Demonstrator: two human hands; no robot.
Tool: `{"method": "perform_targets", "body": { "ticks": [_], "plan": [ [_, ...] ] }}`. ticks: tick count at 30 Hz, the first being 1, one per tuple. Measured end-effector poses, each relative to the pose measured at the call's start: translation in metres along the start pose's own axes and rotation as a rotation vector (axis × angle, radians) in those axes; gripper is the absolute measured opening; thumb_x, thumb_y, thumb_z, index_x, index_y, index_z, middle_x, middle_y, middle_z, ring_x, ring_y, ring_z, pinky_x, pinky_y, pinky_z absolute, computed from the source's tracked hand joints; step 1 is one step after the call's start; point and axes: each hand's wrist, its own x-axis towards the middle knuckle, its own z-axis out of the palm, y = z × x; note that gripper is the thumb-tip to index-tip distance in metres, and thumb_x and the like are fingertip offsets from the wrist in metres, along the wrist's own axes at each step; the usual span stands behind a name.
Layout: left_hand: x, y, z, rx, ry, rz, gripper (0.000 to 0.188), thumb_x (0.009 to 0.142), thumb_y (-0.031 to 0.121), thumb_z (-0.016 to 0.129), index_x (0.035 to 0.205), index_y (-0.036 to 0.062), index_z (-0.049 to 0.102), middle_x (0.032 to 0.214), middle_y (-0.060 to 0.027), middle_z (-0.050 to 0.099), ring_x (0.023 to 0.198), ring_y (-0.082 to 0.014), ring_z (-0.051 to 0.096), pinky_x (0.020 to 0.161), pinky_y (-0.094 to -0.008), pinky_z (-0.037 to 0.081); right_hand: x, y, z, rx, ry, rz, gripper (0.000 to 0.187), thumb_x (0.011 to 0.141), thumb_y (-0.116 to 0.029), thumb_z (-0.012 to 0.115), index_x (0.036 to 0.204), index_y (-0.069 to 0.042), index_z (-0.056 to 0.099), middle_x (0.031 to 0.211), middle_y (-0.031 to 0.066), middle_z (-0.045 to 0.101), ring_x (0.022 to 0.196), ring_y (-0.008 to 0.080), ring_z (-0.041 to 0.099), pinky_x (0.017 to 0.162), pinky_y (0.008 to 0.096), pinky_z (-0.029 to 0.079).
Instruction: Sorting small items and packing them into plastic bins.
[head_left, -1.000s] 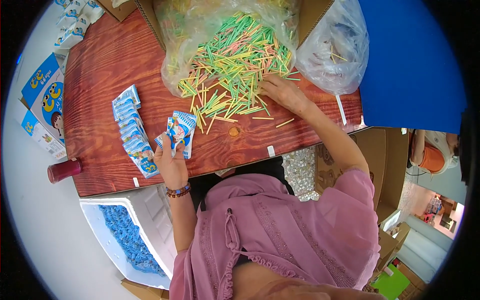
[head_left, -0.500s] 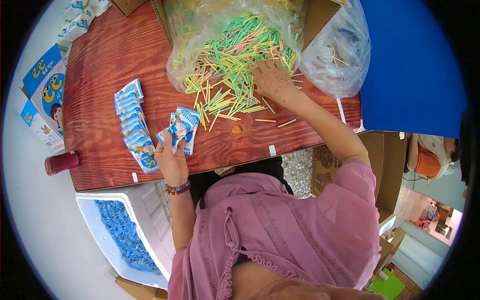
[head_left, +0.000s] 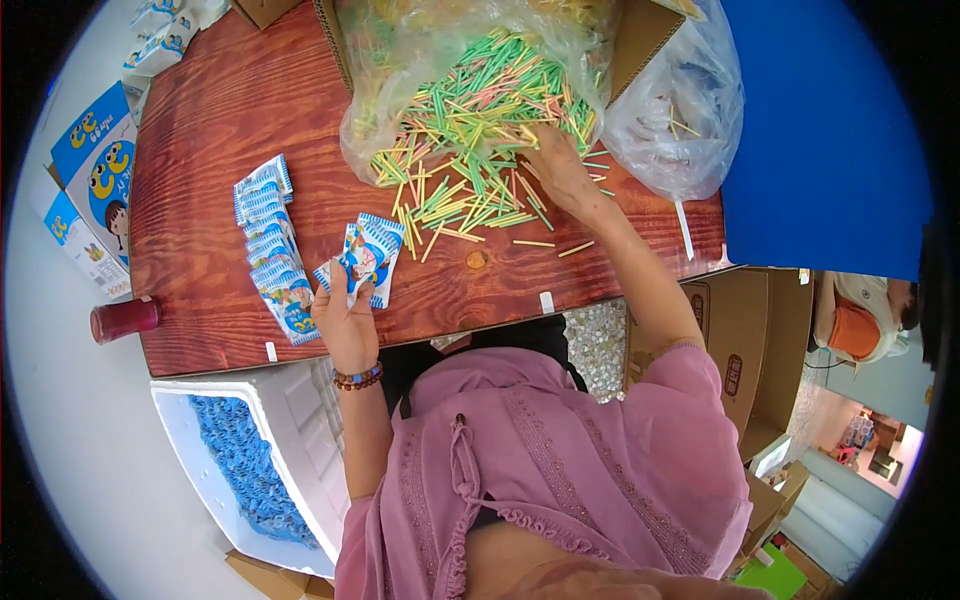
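My left hand [head_left: 345, 322] pinches the lower edge of a small blue-and-white packet [head_left: 352, 268] above the table. Two or so similar packets [head_left: 383, 240] lie right behind it, partly covered. To its left, a row of overlapping packets [head_left: 268, 240] runs along the wood. My right hand [head_left: 562, 172] reaches into the near right side of a heap of thin yellow, green and pink sticks [head_left: 480, 90]. Its fingers are curled in on some sticks; the fingertips are partly hidden and a little blurred.
The heap spills from a clear plastic bag [head_left: 375, 110] in a cardboard box [head_left: 640, 55]. Another clear bag [head_left: 680, 130] sits at the right. Beyond the table's left edge are a red-lidded jar [head_left: 125, 320] and printed cartons [head_left: 95, 160]. A white foam box [head_left: 250, 400] holds blue packets below.
My right hand has turned and shifted slightly, its fingers curling in among the sticks. My left hand stays on the packet. The whole view has shifted slightly.
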Motion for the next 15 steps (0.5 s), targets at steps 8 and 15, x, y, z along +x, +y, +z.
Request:
{"method": "perform_targets", "body": {
  "ticks": [8, 15],
  "plan": [
    [0.0, -0.002, 0.0, 0.014, -0.016, -0.011, 0.011, 0.096, 0.014, 0.059, 0.089, 0.0073, 0.064, 0.092, -0.0013, 0.065, 0.078, -0.0091, 0.055, 0.069, -0.0258, 0.046, -0.006, -0.016, 0.003, 1.107, 0.221, 0.259, 0.014, 0.099, -0.009, 0.048, 0.108, 0.0, 0.052, 0.098, 0.0057, 0.062, 0.096, 0.0151, 0.058, 0.09, 0.0337, 0.045],
    [0.007, -0.008, -0.016, 0.027, -0.097, -0.008, 0.016, 0.096, 0.019, 0.061, 0.102, 0.0052, 0.065, 0.1, -0.0036, 0.068, 0.09, -0.0125, 0.064, 0.076, -0.0279, 0.052, -0.018, -0.021, 0.034, 1.084, 0.325, 0.363, 0.018, 0.097, -0.008, 0.051, 0.114, -0.001, 0.055, 0.103, 0.0044, 0.063, 0.098, 0.0108, 0.057, 0.092, 0.0266, 0.043]
  ]
}}
